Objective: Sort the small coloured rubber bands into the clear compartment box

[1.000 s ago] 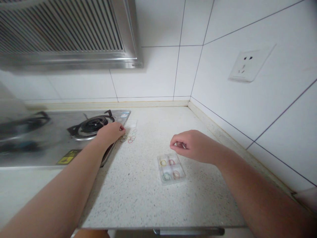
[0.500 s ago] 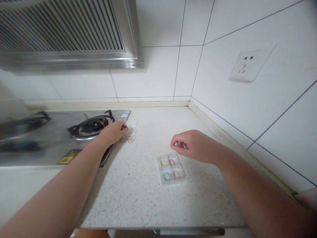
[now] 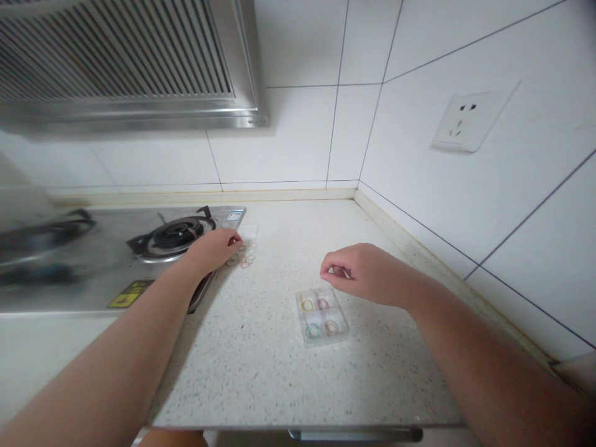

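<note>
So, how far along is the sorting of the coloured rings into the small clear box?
Early, it seems. Done: each of the four compartments of the clear box holds at least one coloured ring. In hand: the left hand has its fingers at the loose rings beside the stove; the right hand hovers curled by the box, contents unclear. Left: several loose rings lie on the counter.

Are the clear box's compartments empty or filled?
Filled: in the box, all four compartments each hold a coloured ring.
</note>
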Available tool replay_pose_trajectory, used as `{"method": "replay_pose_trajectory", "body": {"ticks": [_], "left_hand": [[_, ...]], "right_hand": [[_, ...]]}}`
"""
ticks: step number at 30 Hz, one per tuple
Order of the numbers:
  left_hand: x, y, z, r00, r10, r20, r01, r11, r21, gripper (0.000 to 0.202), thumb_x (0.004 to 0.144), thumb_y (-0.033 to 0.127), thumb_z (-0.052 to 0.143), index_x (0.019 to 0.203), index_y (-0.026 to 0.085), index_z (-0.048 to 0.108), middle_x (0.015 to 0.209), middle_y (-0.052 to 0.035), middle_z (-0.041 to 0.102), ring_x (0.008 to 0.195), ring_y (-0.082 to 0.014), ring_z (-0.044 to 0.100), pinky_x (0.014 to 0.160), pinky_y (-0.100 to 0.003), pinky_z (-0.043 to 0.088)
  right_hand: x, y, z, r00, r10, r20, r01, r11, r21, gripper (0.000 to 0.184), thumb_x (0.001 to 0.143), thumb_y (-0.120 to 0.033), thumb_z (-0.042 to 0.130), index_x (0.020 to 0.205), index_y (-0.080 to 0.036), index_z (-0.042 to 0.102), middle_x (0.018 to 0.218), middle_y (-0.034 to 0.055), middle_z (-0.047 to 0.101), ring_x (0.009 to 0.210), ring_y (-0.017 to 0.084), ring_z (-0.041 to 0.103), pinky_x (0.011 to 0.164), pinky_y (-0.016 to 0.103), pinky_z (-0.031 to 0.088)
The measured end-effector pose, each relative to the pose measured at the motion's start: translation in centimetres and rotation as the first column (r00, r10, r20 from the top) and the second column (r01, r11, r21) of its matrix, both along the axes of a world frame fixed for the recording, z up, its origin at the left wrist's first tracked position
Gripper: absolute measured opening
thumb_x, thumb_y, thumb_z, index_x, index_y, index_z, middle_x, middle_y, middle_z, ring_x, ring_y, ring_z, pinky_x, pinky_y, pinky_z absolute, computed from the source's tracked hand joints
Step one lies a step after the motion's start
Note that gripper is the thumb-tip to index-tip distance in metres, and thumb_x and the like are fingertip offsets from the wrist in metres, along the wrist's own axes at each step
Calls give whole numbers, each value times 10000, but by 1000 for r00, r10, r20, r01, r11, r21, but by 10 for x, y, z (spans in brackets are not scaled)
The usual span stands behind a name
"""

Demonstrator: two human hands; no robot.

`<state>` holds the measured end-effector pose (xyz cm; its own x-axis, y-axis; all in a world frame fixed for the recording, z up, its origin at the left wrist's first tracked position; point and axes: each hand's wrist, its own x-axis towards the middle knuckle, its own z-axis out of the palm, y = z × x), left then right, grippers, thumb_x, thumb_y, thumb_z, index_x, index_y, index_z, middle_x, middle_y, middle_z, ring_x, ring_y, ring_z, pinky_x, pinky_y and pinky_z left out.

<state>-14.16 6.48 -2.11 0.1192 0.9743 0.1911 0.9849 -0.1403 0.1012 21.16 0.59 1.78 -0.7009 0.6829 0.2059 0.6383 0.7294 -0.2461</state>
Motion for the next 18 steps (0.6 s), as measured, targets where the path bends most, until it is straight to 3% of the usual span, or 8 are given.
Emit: {"method": "replay_pose_trajectory", "body": {"ticks": [5, 18], "left_hand": [[-2, 0, -1, 1000, 2, -13, -2, 1000, -22, 345, 915, 384, 474, 1050, 223, 749, 1047, -86, 763, 950, -258, 691, 776, -306, 482], [2, 2, -1, 1000, 28, 0, -28, 998, -61, 297, 874, 434, 557, 945, 236, 767, 968, -73, 770, 864, -236, 687, 700, -289, 470]], "right_hand": [[0, 0, 0, 1000, -10, 7, 10, 1000, -5, 192, 925, -307, 560, 891, -210, 722, 709, -2, 694, 643, 125, 575, 624, 268, 325], [0, -1, 2, 1000, -12, 2, 12, 1000, -17, 190, 917, -335, 583, 888, -218, 730, 697, -3, 691, 630, 129, 572, 605, 280, 309]]}}
